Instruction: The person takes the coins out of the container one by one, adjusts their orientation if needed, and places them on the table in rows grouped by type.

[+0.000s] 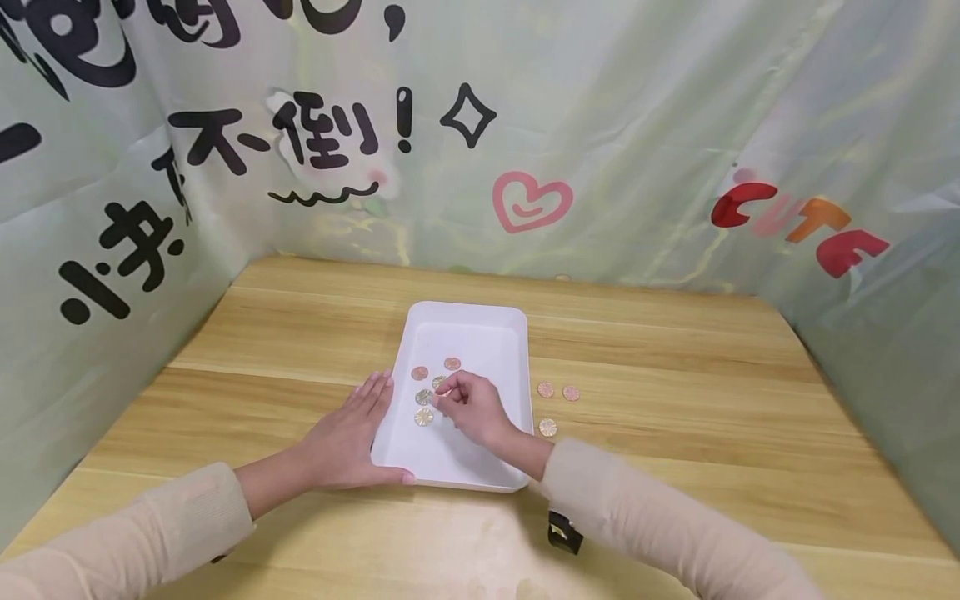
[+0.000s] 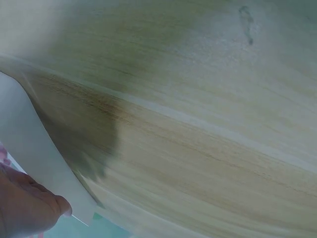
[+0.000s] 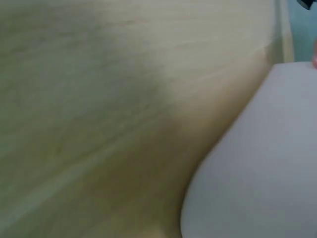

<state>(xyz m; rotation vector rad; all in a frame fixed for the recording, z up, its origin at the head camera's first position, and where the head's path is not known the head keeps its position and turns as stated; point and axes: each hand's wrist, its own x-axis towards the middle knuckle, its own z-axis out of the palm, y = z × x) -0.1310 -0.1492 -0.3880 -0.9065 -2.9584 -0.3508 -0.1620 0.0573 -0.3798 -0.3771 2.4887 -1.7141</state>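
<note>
A white tray [image 1: 480, 333] lies on the table, with several coins in its left half. Among them are a copper coin [image 1: 420, 373], another copper coin [image 1: 452, 363], a silvery coin [image 1: 423, 397] and a gold coin [image 1: 423, 417]. Above them my right hand [image 1: 476, 410] pinches what looks like a coin, mostly covered by the fingertips. Straight fingers of my left hand [image 1: 341, 442] lie along the tray's left side, while its thumb touches the near edge. In the left wrist view, that thumb [image 2: 54, 203] is against the tray wall [image 2: 29, 134].
Right of the tray, two copper coins [image 1: 546, 389] and a gold coin [image 1: 548, 427] lie on the wooden table [image 1: 675, 375]. A printed cloth [image 1: 637, 125] stands behind and at both sides. A dark device [image 1: 564, 533] hangs under the right sleeve.
</note>
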